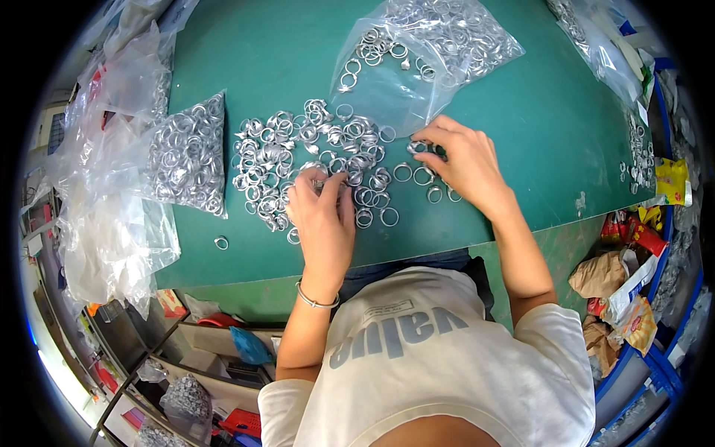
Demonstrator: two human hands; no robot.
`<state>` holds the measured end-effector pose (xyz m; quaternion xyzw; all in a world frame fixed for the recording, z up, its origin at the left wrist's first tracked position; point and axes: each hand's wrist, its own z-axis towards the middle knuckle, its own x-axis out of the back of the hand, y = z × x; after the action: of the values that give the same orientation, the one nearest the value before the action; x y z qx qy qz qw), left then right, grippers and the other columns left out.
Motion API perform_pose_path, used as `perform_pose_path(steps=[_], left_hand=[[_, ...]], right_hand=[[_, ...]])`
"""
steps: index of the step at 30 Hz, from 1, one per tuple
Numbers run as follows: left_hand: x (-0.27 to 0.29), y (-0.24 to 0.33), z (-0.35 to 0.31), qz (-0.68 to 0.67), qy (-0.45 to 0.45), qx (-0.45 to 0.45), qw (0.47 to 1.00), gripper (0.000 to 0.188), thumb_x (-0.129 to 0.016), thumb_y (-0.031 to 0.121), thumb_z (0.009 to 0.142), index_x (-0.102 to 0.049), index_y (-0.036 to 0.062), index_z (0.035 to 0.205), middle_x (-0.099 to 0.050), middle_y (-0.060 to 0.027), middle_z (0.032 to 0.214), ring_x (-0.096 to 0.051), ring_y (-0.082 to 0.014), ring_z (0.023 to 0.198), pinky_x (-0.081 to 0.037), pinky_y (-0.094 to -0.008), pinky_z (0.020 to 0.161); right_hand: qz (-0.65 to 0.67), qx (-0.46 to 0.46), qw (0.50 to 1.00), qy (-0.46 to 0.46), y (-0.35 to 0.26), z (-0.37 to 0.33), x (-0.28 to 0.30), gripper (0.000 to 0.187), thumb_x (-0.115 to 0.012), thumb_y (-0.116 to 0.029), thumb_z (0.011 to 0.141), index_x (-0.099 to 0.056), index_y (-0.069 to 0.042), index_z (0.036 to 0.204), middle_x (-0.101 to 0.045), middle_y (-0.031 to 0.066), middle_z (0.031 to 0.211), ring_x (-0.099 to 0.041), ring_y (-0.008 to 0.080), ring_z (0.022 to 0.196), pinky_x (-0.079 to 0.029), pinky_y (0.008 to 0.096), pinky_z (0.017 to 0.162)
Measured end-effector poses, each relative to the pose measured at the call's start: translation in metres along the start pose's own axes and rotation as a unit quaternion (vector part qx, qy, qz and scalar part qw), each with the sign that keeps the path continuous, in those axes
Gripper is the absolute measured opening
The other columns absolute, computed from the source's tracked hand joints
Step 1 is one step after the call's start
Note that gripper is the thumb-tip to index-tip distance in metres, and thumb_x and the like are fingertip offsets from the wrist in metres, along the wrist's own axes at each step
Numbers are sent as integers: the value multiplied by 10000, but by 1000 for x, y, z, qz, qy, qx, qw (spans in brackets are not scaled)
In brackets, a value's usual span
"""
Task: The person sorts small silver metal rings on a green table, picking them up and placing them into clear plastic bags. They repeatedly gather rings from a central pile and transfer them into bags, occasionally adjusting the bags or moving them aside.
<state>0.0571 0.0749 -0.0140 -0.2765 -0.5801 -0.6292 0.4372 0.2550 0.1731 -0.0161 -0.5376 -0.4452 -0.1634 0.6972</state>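
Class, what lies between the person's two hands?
In the head view: part of the ring pile, a narrow bare strip of green table, then a few loose rings.

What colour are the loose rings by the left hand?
The loose rings are silver, clearest in the head view.

We record a green tabletop (551,171) with a few pale scuffs near its right front edge. Left of centre we see a loose spread of silver-coloured rings (268,153), many overlapping. To its right we note a smaller cluster of rings (433,179). One stray ring (221,243) lies apart, near the front left. On the far side we find a large clear bag (477,37) partly filled with rings, its slack end toward us. Left: a packed clear bag (186,156), beside crumpled clear plastic (130,223). Right edge: we log a further group of rings (639,153).
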Motion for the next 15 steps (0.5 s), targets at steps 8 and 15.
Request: perform_pose_path(steps=[8, 15], left_hand=[[5, -9, -7, -73, 45, 24, 996, 208, -642, -37, 770, -633, 28, 967, -482, -115, 966, -484, -270, 918, -388, -359, 829], [16, -24, -27, -80, 93, 59, 991, 261, -637, -75, 768, -625, 5, 1016, -478, -110, 967, -486, -257, 912, -419, -335, 800]], right_hand=[[15, -85, 996, -3, 12, -2, 25, 77, -686, -136, 775, -695, -82, 829, -639, 51, 836, -621, 272, 719, -462, 385, 628], [-24, -7, 999, 42, -22, -16, 9, 172, -738, -176, 729, -682, -110, 878, -618, 31, 879, -618, 263, 664, -462, 390, 568]])
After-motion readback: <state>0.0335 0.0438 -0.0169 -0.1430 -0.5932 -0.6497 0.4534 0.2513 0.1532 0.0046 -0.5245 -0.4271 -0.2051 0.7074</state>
